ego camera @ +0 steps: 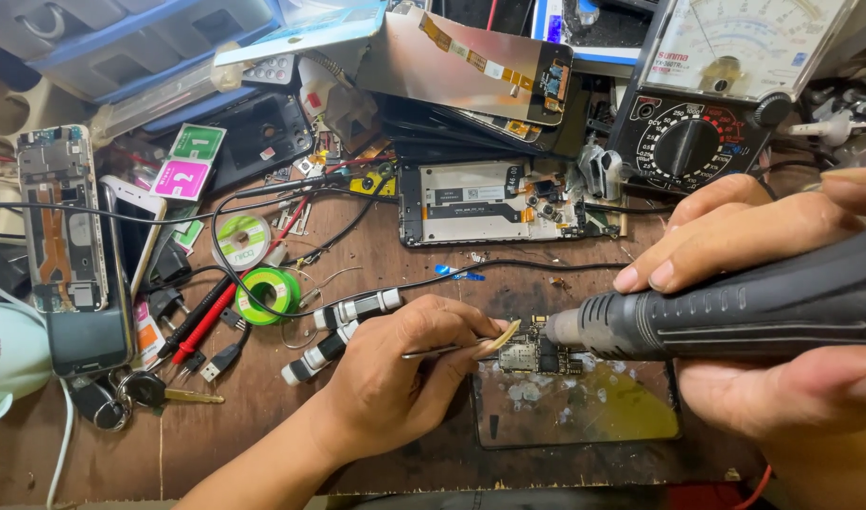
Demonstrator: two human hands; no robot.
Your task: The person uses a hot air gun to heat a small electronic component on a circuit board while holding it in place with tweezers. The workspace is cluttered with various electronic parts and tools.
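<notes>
From the head camera we're looking down at a pretty cluttered wooden workbench (263,416). Our left hand (395,378) is clenched around a pair of thin tweezers (452,348), tips resting on the small circuit board (532,354) that sits on the top edge of a dark glass panel (584,416) near the front of the bench. Our right hand (782,312) is wrapped around the thick black hot-air handle (735,312), with its metal nozzle just beside the board's right end, nearly touching it. As for packaging, there's a green square sachet (198,143) and a pink square sachet (180,178) lying together at upper left, just below a blue plastic tray (168,38), and a light blue card packet (305,28) leaning at the top. Two spools, one white (243,242), one green (267,293), sit left of centre. An opened phone (494,200) lies behind the board, and an analogue multimeter (726,85) with a black dial stands top right. Red and black probes (201,321) lie beside some keys (154,389).
</notes>
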